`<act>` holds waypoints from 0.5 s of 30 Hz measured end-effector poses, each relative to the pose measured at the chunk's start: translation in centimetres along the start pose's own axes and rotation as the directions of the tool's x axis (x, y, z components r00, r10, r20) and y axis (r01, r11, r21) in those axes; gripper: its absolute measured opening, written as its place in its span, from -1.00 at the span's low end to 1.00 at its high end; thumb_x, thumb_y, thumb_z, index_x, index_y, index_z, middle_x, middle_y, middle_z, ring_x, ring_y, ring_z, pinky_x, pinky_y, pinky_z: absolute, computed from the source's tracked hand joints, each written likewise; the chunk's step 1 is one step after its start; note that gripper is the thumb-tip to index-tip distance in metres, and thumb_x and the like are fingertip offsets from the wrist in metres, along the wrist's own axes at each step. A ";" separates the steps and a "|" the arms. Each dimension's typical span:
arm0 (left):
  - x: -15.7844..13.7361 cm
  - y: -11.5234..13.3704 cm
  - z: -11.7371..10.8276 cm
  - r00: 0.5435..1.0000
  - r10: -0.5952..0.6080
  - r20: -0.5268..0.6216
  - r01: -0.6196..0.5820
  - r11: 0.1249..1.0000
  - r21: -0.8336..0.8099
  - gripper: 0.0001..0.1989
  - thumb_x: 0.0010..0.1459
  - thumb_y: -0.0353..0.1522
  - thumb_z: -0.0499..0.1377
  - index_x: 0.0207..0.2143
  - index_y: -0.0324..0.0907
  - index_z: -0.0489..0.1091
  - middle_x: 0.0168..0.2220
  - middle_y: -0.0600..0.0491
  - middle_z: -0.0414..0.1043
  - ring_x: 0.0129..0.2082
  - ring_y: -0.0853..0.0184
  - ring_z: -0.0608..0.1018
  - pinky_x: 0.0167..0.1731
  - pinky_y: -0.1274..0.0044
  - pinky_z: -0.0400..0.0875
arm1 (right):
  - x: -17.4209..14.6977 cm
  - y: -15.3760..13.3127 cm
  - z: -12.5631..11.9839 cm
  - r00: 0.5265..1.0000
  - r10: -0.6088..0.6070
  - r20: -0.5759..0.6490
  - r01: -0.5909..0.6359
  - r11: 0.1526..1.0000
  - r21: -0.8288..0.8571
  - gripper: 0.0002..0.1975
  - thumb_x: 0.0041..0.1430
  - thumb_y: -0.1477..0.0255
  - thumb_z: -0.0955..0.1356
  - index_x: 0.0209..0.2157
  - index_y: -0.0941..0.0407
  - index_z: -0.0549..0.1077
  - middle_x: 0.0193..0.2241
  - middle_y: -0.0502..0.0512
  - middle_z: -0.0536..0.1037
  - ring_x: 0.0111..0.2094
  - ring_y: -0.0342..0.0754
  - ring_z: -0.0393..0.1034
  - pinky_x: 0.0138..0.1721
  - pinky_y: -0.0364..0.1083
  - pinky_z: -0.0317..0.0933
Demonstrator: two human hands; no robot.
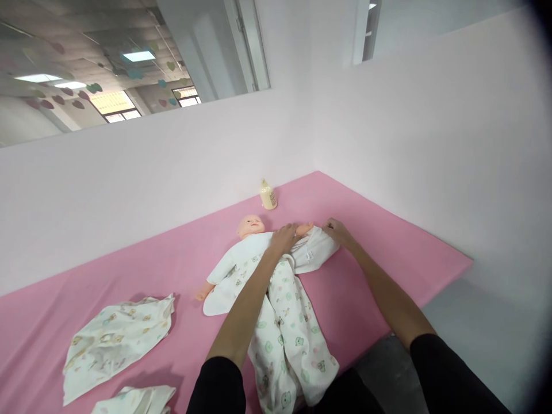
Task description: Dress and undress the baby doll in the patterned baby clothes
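Observation:
A baby doll (252,225) lies face up on a pink padded surface. One of its arms is in a white sleeve; its other forearm (304,229) is bare. Patterned baby pants (284,333) cover its legs and stretch toward me. My left hand (283,238) is closed around the doll's bare arm, near the shoulder. The white baby shirt (317,253) spreads out beside that arm. At its far edge my right hand (338,232) pinches the cloth, with the fingers closed.
A pump bottle (268,195) stands by the wall, beyond the doll's head. A patterned baby garment (116,342) lies at the left, with another folded cloth (135,401) nearer me. White walls border the pink surface (194,241) at the back and right; a mirror hangs above.

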State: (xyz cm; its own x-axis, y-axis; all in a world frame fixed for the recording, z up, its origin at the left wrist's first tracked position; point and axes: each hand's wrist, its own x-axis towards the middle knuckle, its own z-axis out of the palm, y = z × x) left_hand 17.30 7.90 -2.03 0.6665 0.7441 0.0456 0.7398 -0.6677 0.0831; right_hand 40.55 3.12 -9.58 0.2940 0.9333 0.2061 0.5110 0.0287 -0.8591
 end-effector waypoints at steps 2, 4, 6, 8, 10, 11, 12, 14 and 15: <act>-0.1 0.0 -0.1 0.999 -0.042 -0.026 0.040 0.998 -0.052 -0.52 0.36 0.01 -0.07 0.07 -0.13 0.28 0.03 -0.10 0.44 0.01 0.13 0.52 -0.10 0.42 0.36 | -0.2 0.0 0.6 1.000 0.015 0.001 -0.015 0.999 -0.049 -0.78 0.10 0.27 0.27 -0.49 0.07 0.16 -0.52 -0.09 0.27 -0.44 -0.13 0.17 -0.40 -0.13 0.05; 0.0 0.1 -0.1 0.998 -0.062 -0.025 0.060 0.996 -0.064 -0.51 0.36 0.02 -0.07 0.09 -0.11 0.27 0.03 -0.10 0.43 0.03 0.13 0.51 -0.08 0.42 0.35 | -0.5 -0.3 1.4 1.000 0.028 -0.008 -0.029 0.994 -0.109 -0.79 0.14 0.28 0.25 -0.48 0.07 0.17 -0.51 -0.08 0.30 -0.43 -0.12 0.19 -0.39 -0.13 0.05; 0.2 0.3 0.1 0.998 -0.060 -0.005 0.060 0.998 -0.032 -0.55 0.37 -0.03 -0.05 0.12 -0.11 0.24 0.04 -0.09 0.42 0.06 0.12 0.49 -0.06 0.40 0.35 | -0.8 -0.7 2.3 0.999 0.038 -0.030 -0.043 0.983 -0.181 -0.79 0.18 0.27 0.24 -0.46 0.07 0.19 -0.51 -0.06 0.33 -0.41 -0.10 0.22 -0.36 -0.12 0.06; 0.6 0.6 0.4 0.998 -0.056 0.014 0.056 0.998 -0.003 -0.58 0.37 -0.10 -0.02 0.14 -0.12 0.23 0.06 -0.11 0.40 0.07 0.10 0.48 -0.03 0.36 0.36 | -1.0 -1.2 2.9 0.998 0.039 -0.049 -0.050 0.965 -0.257 -0.80 0.21 0.26 0.24 -0.43 0.07 0.24 -0.48 -0.03 0.37 -0.37 -0.06 0.25 -0.32 -0.10 0.08; 0.9 0.8 0.8 0.998 -0.063 0.025 0.063 0.998 0.010 -0.59 0.37 -0.16 0.00 0.16 -0.14 0.23 0.07 -0.14 0.39 0.09 0.08 0.46 -0.01 0.31 0.35 | -1.4 -1.7 3.1 0.998 0.030 -0.062 -0.049 0.942 -0.331 -0.81 0.24 0.29 0.23 -0.40 0.07 0.29 -0.41 0.05 0.43 -0.30 -0.01 0.30 -0.24 -0.07 0.13; 1.0 1.0 1.1 0.997 -0.067 0.031 0.067 0.998 0.016 -0.60 0.36 -0.19 0.01 0.17 -0.15 0.23 0.08 -0.16 0.39 0.10 0.07 0.45 0.01 0.29 0.35 | -1.6 -2.0 3.1 0.997 0.022 -0.069 -0.046 0.930 -0.365 -0.83 0.25 0.31 0.23 -0.38 0.08 0.32 -0.36 0.10 0.45 -0.26 0.02 0.31 -0.20 -0.04 0.14; 1.1 1.1 1.3 0.997 -0.072 0.038 0.071 0.997 0.022 -0.60 0.36 -0.21 0.02 0.18 -0.16 0.23 0.08 -0.18 0.38 0.11 0.05 0.45 0.02 0.27 0.34 | -1.8 -2.3 3.0 0.997 0.013 -0.078 -0.043 0.917 -0.396 -0.84 0.26 0.34 0.23 -0.36 0.10 0.35 -0.30 0.17 0.47 -0.21 0.06 0.33 -0.14 0.00 0.15; 1.3 1.4 1.7 0.996 -0.077 0.054 0.076 0.997 0.031 -0.58 0.33 -0.24 0.05 0.19 -0.18 0.24 0.09 -0.21 0.38 0.12 0.03 0.44 0.06 0.24 0.31 | -2.5 -3.0 2.7 0.996 -0.015 -0.093 -0.028 0.894 -0.446 -0.82 0.28 0.39 0.20 -0.30 0.14 0.39 -0.19 0.31 0.47 -0.12 0.15 0.33 -0.04 0.08 0.13; 1.3 1.5 1.7 0.995 -0.079 0.062 0.077 0.996 0.032 -0.56 0.32 -0.24 0.07 0.19 -0.19 0.25 0.09 -0.22 0.39 0.12 0.02 0.44 0.08 0.23 0.30 | -3.0 -3.5 2.6 0.995 -0.047 -0.093 -0.003 0.879 -0.477 -0.79 0.30 0.41 0.18 -0.28 0.16 0.40 -0.16 0.37 0.46 -0.09 0.18 0.32 0.00 0.11 0.11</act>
State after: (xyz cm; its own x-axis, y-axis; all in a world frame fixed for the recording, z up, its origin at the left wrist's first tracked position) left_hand 19.43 7.83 -3.59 0.6101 0.7919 -0.0234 0.7918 -0.6084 0.0546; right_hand 35.79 1.20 -8.45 0.3433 0.8936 0.2891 0.8336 -0.1481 -0.5321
